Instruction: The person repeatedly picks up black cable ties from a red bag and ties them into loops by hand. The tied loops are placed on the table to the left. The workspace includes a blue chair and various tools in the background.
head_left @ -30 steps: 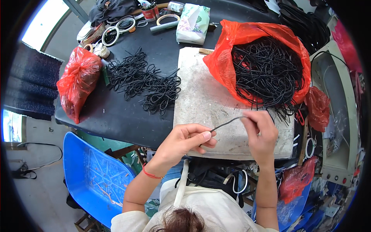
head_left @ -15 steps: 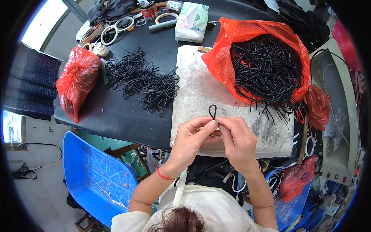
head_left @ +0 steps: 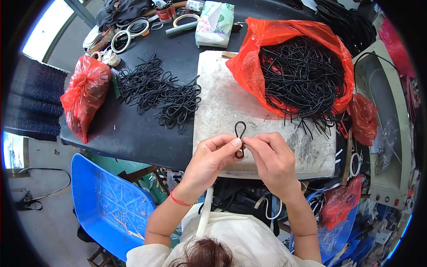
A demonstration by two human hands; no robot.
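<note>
A thin black cord [head_left: 240,129] is bent into a loop that stands up above my fingertips, with a smaller curl of it showing below them. My left hand [head_left: 217,153] pinches the cord between thumb and forefinger. Close against it, my right hand [head_left: 270,158] has its thumb and forefinger closed at the same spot on the cord. Both hands are over the near part of a stained whitish board [head_left: 218,98]. Left of the board lies a pile of looped black cords [head_left: 178,100]. An open red plastic bag [head_left: 249,66] full of loose black cords [head_left: 302,75] rests on its far right.
A tied red bag [head_left: 86,91] sits at the table's left. Tape rolls [head_left: 121,41], a can [head_left: 166,13] and a tissue pack [head_left: 215,24] stand at the back. Below left is a blue plastic tub [head_left: 111,200]; a grey-green machine [head_left: 384,124] borders the right.
A small curl of cord now shows below my fingers, under the upper loop. My right hand has turned slightly, and the whole view has shifted a little.
</note>
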